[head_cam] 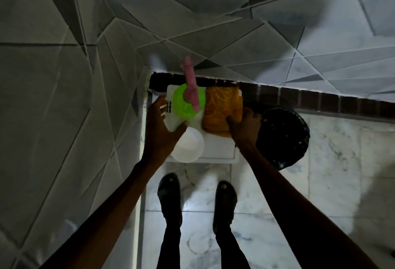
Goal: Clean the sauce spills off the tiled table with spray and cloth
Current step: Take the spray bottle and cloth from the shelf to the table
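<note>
A green spray bottle [186, 103] with a pink trigger head [190, 83] stands on a small white table [218, 148] in a tiled corner. An orange patterned cloth [220, 108] lies folded beside it to the right. My left hand [161, 121] hovers with spread fingers just left of the bottle, thumb near its base, not holding it. My right hand [244, 124] grips the near right edge of the cloth. A white bowl-like lid [189, 145] sits at the table's near left.
A black round bin [284, 138] stands on the marble floor right of the table. Grey tiled walls close in at left and behind, with a dark brown tile strip [299, 99] along the base. My feet in black sandals [170, 194] stand just before the table.
</note>
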Demonstrator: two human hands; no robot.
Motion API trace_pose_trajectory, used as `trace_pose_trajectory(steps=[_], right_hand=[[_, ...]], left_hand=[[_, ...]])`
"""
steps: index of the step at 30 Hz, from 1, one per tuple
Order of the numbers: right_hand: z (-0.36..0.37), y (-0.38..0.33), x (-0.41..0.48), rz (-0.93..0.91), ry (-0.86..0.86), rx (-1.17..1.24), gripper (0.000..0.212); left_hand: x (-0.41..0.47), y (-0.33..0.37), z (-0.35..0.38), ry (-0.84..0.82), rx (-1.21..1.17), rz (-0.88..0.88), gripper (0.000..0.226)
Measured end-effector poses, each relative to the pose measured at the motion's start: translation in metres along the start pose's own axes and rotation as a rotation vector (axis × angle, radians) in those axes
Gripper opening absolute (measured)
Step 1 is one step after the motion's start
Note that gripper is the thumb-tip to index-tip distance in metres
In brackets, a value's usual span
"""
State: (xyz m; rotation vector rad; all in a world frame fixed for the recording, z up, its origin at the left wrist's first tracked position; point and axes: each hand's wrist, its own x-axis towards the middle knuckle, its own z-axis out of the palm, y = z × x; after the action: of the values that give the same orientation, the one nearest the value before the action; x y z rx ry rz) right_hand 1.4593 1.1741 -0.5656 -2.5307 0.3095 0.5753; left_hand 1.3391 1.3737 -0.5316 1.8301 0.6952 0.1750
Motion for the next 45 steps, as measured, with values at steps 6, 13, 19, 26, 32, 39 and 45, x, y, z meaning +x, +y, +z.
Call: trace_pose_trajectory(steps=[6, 13, 19, 26, 32, 39, 45], right_hand=[[0.013, -0.005, 0.029, 0.099, -0.164, -0.083, 0.086], [0.027, -0.011, 0.024, 0.179, -0.036, -0.006, 0.084], [0.028, -0.009, 0.024, 0.175, -0.062, 0.179, 0.058], [0.02, -0.013, 0.038, 0.176, -0.227, 0.23, 0.048], [0.001, -0.03, 0.024, 0.039, -0.21, 0.31, 0.038], [-0.077, -0.015, -0.034, 0.051, -0.311, 0.682, 0.067], [-0.213, -0.023, -0.142, 0.097, -0.294, 0.814, 0.036]], left_hand=[[0.032, 0.025, 0.017, -0.149, -0.033, 0.103, 0.096], [0.035, 0.019, 0.01, -0.139, 0.025, 0.139, 0.084], [0.037, 0.021, 0.005, -0.134, 0.044, 0.148, 0.077], [0.039, 0.019, 0.007, -0.163, 0.004, 0.116, 0.079], [0.038, 0.033, 0.007, -0.161, 0.014, 0.115, 0.078], [0.002, 0.092, -0.021, -0.098, 0.02, 0.119, 0.077], [-0.05, 0.208, -0.067, -0.239, 0.035, 0.149, 0.067]])
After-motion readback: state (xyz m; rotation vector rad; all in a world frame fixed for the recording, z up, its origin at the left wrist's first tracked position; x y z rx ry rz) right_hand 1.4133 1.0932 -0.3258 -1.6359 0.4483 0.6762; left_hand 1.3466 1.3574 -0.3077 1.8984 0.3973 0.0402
